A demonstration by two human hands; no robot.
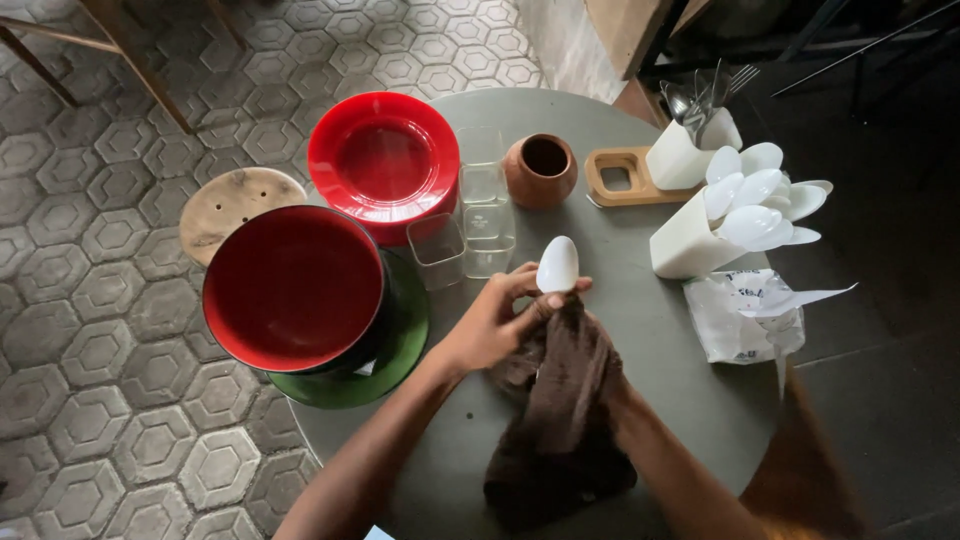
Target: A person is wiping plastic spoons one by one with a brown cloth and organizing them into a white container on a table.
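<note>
- Far left, off the table, I see a round wooden stool (240, 205) standing on the hexagon-tiled floor (90, 330).
- On the left part of the round grey table (660, 350) a stack of red-lined black bowls (292, 287) sits on a green plate (400, 345); behind it lies a pile of red plates (384, 160).
- Just right of these stand clear square glasses (478, 215), and beyond them a small brown clay pot (540, 170).
- My left hand (495, 320) is near the table's middle, its fingers pinched together on the handle of a white spoon (557, 265), whose bowl points up.
- A dark brown cloth (565, 400) wraps the spoon's lower part and hangs down to the table.
- My right hand (590, 375) is buried under that cloth; I cannot tell how its fingers are set.
- Further right, a wooden holder (625, 180) lies flat, and a white caddy (690, 240) holds more white spoons; behind it another white caddy (680, 155) holds metal forks (705, 95).
- At the right edge lies a crumpled white plastic bag (745, 315).
</note>
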